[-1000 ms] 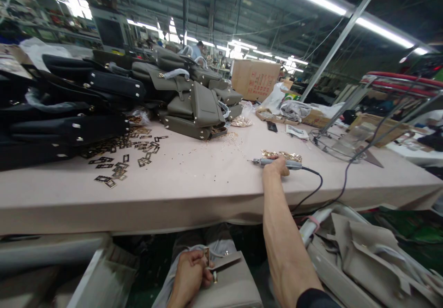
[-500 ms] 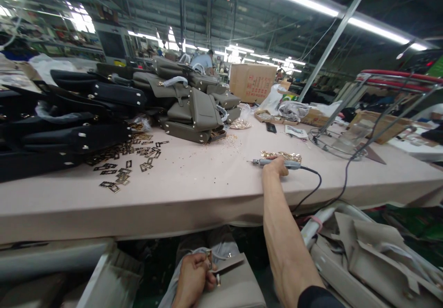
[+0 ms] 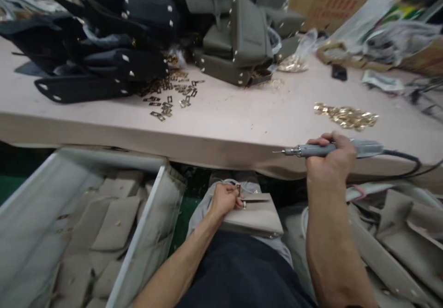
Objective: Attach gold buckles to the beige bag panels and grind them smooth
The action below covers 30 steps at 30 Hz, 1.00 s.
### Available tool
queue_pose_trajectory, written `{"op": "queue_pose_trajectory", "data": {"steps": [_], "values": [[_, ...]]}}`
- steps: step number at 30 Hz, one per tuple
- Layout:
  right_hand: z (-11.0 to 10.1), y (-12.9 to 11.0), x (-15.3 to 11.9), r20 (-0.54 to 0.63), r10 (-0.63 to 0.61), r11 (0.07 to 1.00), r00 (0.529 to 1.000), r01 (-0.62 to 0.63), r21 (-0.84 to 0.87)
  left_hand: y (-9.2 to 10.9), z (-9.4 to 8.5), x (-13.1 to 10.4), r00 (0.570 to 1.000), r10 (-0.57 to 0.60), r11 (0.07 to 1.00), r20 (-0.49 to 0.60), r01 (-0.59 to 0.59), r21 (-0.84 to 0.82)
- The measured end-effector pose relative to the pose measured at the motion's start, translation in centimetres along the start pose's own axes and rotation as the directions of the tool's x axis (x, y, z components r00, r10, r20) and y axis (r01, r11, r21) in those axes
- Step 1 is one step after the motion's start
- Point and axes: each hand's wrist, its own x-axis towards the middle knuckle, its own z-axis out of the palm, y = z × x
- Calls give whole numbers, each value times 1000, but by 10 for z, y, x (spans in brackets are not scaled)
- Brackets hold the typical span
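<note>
While the left hand point(image 3: 224, 199) pinches a small metal plate point(image 3: 238, 187) upright at the edge of the flap point(image 3: 258, 197), the bag point(image 3: 256, 220) lies across the person's lap, below the front edge of the worktop point(image 3: 221, 123). The right hand point(image 3: 337, 153) wraps its fingers around the driver point(image 3: 316, 150), whose thin bit point(image 3: 278, 151) points towards the person's left, well apart from the bag. Whether the plate is fixed to the flap or only held against it, I cannot tell.

A light, even pinch close to the plate's edge would serve best, with the fingertips out of any line the bit might take. The lap is soft and likely to give, so the bag needs to sit flat and be braced under the flap; otherwise the plate could tilt and twist the leather. Because the bit is thin and exposed, it is best carried clear of the bag's face, where a slip could scratch, and set square to whatever it meets before any pressure goes on. The cable point(image 3: 403, 155) trails off behind the driver towards the person's right; a little slack there should stop it tugging the wrist, and a wide path around the gold fittings point(image 3: 353, 116) should avoid scattering them.
</note>
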Motion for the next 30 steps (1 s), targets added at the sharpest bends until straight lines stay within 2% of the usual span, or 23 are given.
{"op": "queue_pose_trajectory", "data": {"steps": [2, 4, 6, 8, 12, 15, 30], "values": [[-5, 8, -42, 31, 66, 998, 997, -67, 19, 1, 0, -2, 1000, -8, 1000, 1, 8, -6], [-6, 18, -80, 48, 65, 997, 997, -63, -43, 2, 1, -6, 1000, -8, 1000, 12, 8, -8], [-7, 32, -107, 62, 33, 993, 998, -26, -114, 3, 2, -9, 1000, -3, 1000, 20, 4, -8], [-8, 46, -122, 79, 0, 987, 997, 12, -159, 4, 3, -10, 1000, 3, 1000, 17, -3, -5], [-11, 67, -130, 92, -60, 976, 994, 78, -204, 4, 6, -11, 999, 33, 999, 13, -33, -10], [-12, 75, -130, 72, -60, 970, 996, 75, -231, 6, 7, -12, 999, 33, 999, 2, -33, -3], [-14, 87, -130, 38, -64, 958, 997, 72, -277, 11, 6, -13, 1000, 12, 999, -1, -12, 32]]}}
